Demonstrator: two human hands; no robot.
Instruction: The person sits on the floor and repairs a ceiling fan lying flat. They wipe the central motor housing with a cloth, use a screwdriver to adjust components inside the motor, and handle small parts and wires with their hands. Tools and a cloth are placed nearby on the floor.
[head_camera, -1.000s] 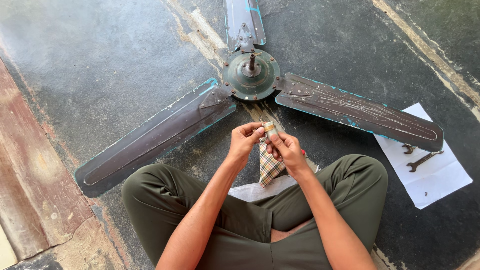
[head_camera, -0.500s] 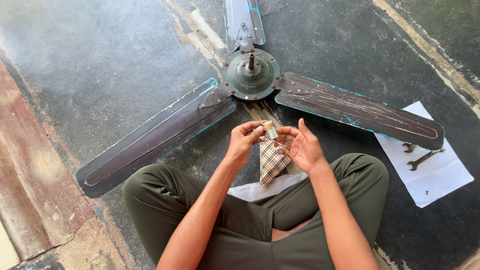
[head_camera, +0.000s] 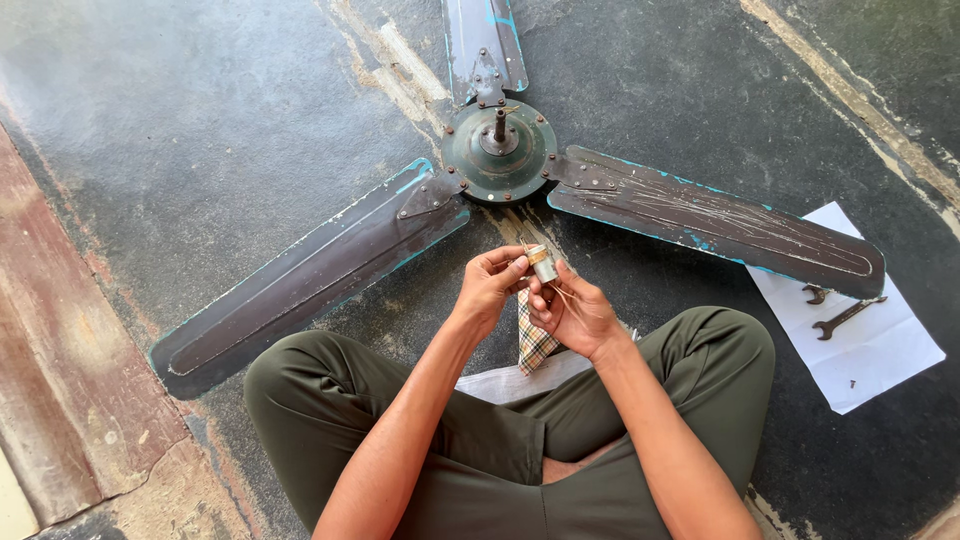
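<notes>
The small cylindrical part (head_camera: 541, 263) now sits up at my fingertips, above my lap and just short of the fan hub (head_camera: 499, 150); a moment ago the checked cloth (head_camera: 535, 338) wrapped it. My left hand (head_camera: 490, 288) pinches it, my right hand (head_camera: 575, 312) curls around cloth and thin wires.

Seated cross-legged, both bare forearms reaching forward from the lower edge and meeting in front of the knees. Left hand (head_camera: 490, 288) raised with wrist bent, fingers (head_camera: 512, 262) curled in a pinch at the tips. Right hand (head_camera: 572, 312) just beside and slightly lower, palm turned up and inward, fingers loosely curled, thumb pressed toward the left fingertips.
</notes>
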